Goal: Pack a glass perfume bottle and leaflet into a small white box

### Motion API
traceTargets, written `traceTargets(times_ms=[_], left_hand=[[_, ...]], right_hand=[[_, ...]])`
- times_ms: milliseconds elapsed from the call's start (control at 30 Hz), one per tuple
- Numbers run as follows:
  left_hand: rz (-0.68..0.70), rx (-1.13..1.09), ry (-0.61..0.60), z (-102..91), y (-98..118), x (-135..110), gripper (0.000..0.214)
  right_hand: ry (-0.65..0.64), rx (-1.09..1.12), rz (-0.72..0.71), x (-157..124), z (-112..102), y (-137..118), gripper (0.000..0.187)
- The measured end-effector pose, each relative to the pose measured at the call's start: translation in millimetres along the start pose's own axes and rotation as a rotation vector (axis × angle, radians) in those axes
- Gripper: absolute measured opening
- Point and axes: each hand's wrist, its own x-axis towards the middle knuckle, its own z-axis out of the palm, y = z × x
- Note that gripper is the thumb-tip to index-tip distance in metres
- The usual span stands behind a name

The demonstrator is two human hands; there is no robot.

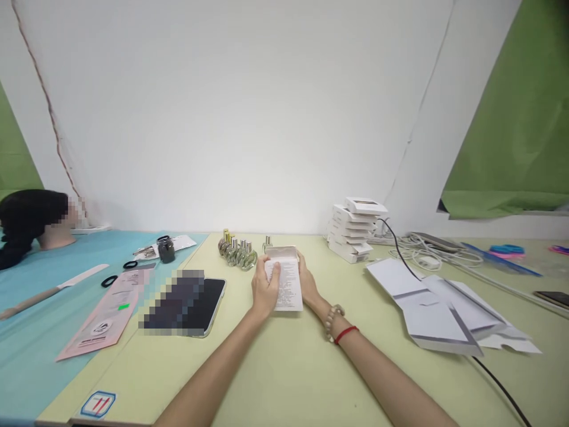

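Note:
Between my two hands is a white cardboard box point(287, 287) with printed text on the side facing me and its top end tilted away. My left hand point(265, 287) is closed on its left side, thumb lying across the text. My right hand point(309, 281) grips the right edge, its fingers partly hidden behind the box. Just beyond it stands a small glass bottle point(267, 243) with a silver cap. To the left of that, several round glass bottles point(240, 255) with gold and silver caps are grouped together.
Stacked white boxes point(355, 228) stand at the back right, near coiled cables point(427, 252). Flat white cartons point(431, 314) lie at the right over a black cord. On the left are a tablet point(213, 302), a pink packet point(104, 320), a knife point(62, 287), a dark jar point(166, 249) and a mannequin head point(53, 219).

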Motion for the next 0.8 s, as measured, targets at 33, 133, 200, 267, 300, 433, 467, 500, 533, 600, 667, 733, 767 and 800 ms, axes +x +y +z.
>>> traceTargets(times_ms=[33, 133, 200, 267, 300, 433, 467, 500, 533, 600, 667, 733, 767, 800], left_hand=[[-0.018, 0.021, 0.013, 0.5, -1.0, 0.1, 0.034], [-0.069, 0.017, -0.001, 1.9, -4.9, -0.3, 0.034], [-0.091, -0.032, -0.045, 2.5, -7.9, -0.6, 0.036], [-0.121, -0.096, -0.107, 3.7, -11.4, -0.7, 0.039], [-0.145, -0.138, -0.149, 4.9, -13.3, -0.9, 0.041], [-0.308, -0.330, -0.344, 13.9, -20.7, -3.9, 0.047], [-0.353, -0.364, -0.388, 16.6, -21.9, -5.4, 0.048], [-0.388, -0.384, -0.426, 19.0, -22.5, -7.0, 0.049], [-0.404, -0.391, -0.456, 21.1, -22.5, -8.7, 0.048], [-0.378, -0.376, -0.484, 23.5, -20.8, -11.7, 0.046], [-0.319, -0.335, -0.493, 23.2, -16.8, -13.1, 0.043], [-0.253, -0.271, -0.488, 21.0, -10.6, -12.5, 0.041], [-0.206, -0.221, -0.471, 19.4, -7.1, -11.6, 0.040], [-0.145, -0.160, -0.440, 17.7, -3.4, -10.4, 0.039]], right_hand=[[-0.005, 0.042, 0.071, -2.8, 1.2, 7.7, 0.039], [0.003, 0.224, 0.367, -9.1, -0.3, 28.8, 0.062], [0.050, 0.308, 0.508, -10.1, -6.0, 38.8, 0.068], [0.141, 0.338, 0.551, -7.5, -13.9, 43.5, 0.069], [0.197, 0.356, 0.560, -4.9, -18.2, 43.8, 0.071], [0.433, 0.475, 0.534, 9.7, -36.0, 33.1, 0.075], [0.465, 0.511, 0.520, 13.2, -40.3, 28.4, 0.075], [0.480, 0.554, 0.508, 16.2, -44.3, 23.3, 0.075], [0.479, 0.599, 0.495, 18.8, -48.1, 18.1, 0.076], [0.435, 0.664, 0.438, 22.4, -54.2, 7.6, 0.075], [0.380, 0.671, 0.351, 24.3, -58.2, -2.2, 0.070], [0.316, 0.682, 0.262, 24.9, -60.5, -10.7, 0.065], [0.286, 0.677, 0.223, 24.9, -61.3, -14.5, 0.063], [0.258, 0.662, 0.186, 24.8, -61.9, -17.9, 0.060]])
